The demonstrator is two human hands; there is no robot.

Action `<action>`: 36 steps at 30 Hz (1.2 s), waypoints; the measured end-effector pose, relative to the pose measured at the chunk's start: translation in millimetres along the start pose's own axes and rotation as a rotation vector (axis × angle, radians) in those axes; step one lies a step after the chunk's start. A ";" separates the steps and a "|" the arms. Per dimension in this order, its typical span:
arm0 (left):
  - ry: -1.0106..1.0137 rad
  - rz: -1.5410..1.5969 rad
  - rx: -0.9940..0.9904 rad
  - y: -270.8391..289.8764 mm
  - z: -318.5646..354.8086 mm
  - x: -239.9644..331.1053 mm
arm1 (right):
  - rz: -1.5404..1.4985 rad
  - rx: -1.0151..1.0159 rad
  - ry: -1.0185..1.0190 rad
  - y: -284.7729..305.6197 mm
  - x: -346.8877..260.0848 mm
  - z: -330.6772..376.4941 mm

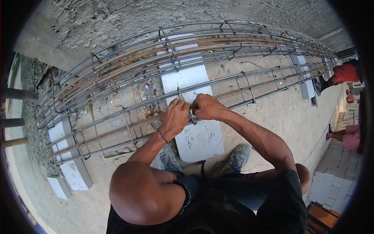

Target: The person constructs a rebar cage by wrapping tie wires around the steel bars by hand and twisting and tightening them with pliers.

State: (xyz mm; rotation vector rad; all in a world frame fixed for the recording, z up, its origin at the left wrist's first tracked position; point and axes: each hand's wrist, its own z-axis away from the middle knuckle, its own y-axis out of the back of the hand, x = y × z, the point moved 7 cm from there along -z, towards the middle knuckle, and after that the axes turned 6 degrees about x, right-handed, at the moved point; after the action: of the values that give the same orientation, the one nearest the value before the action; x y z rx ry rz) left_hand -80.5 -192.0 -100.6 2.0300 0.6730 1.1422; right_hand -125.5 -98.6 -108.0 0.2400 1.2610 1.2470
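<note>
**Rebar cage on block supports: tying at one stirrup**

Nearest: the person's shoulder and dark sleeveless top, then two blue sports shoes [239, 156] planted on the concrete floor [280, 113] either side of a crouch.

Hands: the left hand [175, 117] and the right hand [206, 107] were both closed, knuckles almost touching, gripped around one point on the near long bar of the rebar cage [163, 54]. A thin upright rod or hook tool [182, 95] stood up between them; which hand held it could not be told, nor whether tie wire was in the grip. A thin band sat on the left wrist.

Directly under the hands: a pale concrete block [198, 138] carrying the cage, with scribbled marks on its top face. Further blocks of the same kind [72, 171] lay to the left.

The cage itself: long ribbed bars, grey and rusty, running left to right, with rectangular stirrups [128, 126] already set at intervals along the whole visible length. Judged from this, assembly was well along; the joint in the hands was in progress, and whether the other crossings were tied was too small to see.

Farther off: a rough concrete wall [117, 15], stacked pale bricks [335, 171] at the right, and another person in a red top [344, 72].
</note>
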 end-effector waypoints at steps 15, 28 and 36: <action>0.751 0.624 -0.035 -25.1 26.1 -81.6 | 0.918 -0.039 0.977 -5.9 -114.7 -25.6; 0.810 0.898 -0.105 -34.9 11.2 -77.1 | 0.059 0.374 -0.015 44.5 -30.8 9.3; 0.897 0.940 -0.064 -34.6 4.0 -70.7 | -0.820 0.081 -0.431 -40.7 18.8 16.1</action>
State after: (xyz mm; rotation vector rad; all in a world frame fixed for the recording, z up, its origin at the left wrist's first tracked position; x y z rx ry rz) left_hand -114.0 -222.6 -165.0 1.7052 -0.0086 2.6364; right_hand -93.3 -91.9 -142.4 0.0282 0.8819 0.4062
